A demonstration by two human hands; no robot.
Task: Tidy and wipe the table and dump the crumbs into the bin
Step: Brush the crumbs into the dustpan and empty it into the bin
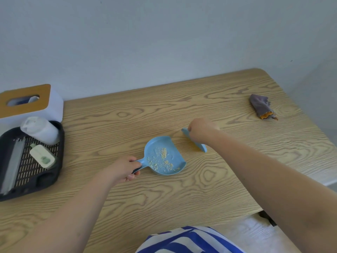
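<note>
A light blue dustpan (173, 148) lies flat in the middle of the wooden table (182, 189), with a scatter of pale crumbs (161, 159) inside it. My left hand (124, 169) grips its short handle at the pan's left. A little to the right of the pan's open mouth, my right hand (200, 129) is closed on a blue hand brush (197, 145), whose edge rests on the tabletop. A crumpled grey and orange cloth (261, 106) lies at the far right of the table.
A dark perforated tray (36, 172) at the left edge holds a white bottle (41, 129), a small green-and-white case (42, 156) and a grey strip. Behind it stands a white tissue box (29, 103) with a wooden top. A wall backs the table.
</note>
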